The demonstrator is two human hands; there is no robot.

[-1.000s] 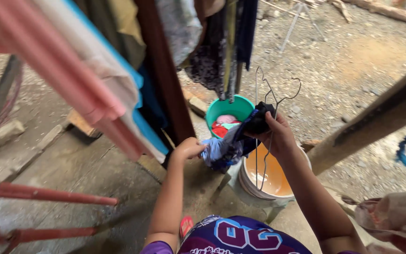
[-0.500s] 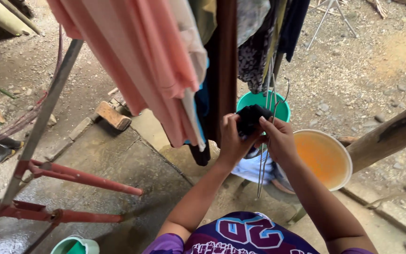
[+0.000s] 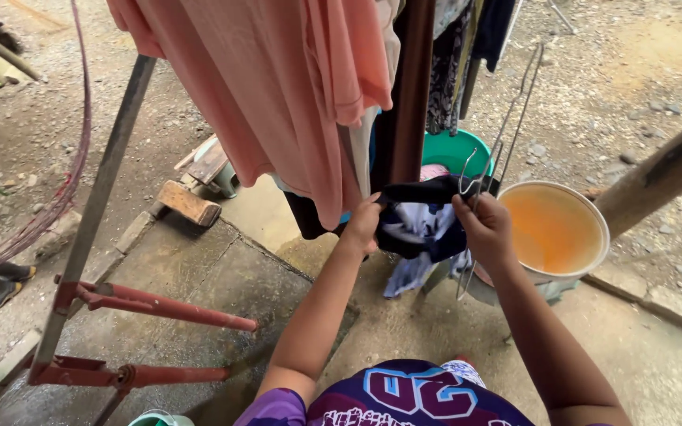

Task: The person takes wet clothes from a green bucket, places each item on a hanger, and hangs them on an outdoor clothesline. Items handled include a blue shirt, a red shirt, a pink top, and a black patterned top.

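Note:
My left hand grips one end of a dark blue and white garment, stretched between both hands. The other end is held by my right hand, which also clutches a bunch of thin wire hangers that stick up and hang down past the fingers. Pink clothes hang on a line just above and left of my hands, with darker clothes behind them.
A white bucket of orange-brown water stands right of my hands, a green basin with laundry behind. A red metal rack frame and grey pole stand at left. A wooden block lies on the concrete; a wooden post slants at right.
Both hands have come up from the basin with the garment and now hold it spread between them. The view has swung left, bringing the pink clothes and red rack closer.

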